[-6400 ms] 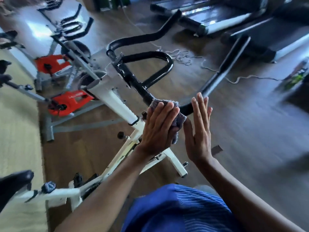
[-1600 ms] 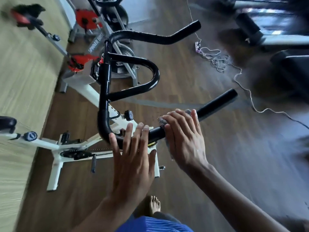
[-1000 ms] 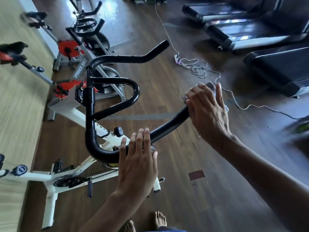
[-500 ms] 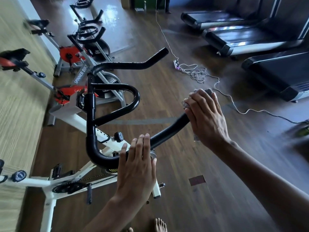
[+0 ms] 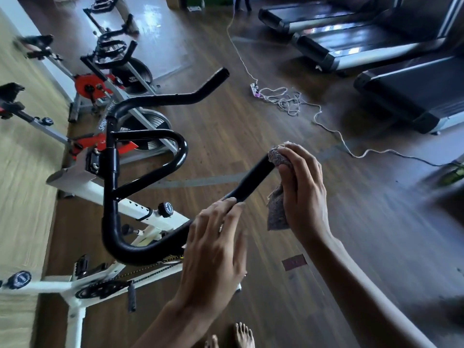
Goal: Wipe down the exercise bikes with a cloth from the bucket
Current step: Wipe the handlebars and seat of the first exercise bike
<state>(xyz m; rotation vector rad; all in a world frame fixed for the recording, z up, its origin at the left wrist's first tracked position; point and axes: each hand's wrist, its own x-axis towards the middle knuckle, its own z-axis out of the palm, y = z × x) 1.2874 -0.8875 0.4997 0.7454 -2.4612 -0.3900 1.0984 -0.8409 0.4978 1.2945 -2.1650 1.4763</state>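
Two hands on the black handlebar (image 5: 251, 177): right hand (image 5: 305, 194) grasps the grey cloth (image 5: 278, 156) bunched over its free end. Farther down it, left hand (image 5: 216, 247) rests straight-fingered, holding nothing.

A gym: rows of exercise bikes (image 5: 113, 79) and treadmills (image 5: 364, 46) on wood flooring.

Grey frame tube (image 5: 101, 124) of bike behind: white lettering, "SPIN…" legible (rest cut off by black handlebar (image 5: 110, 172)). Knob (image 5: 165, 209) on white bike: label unreadable.
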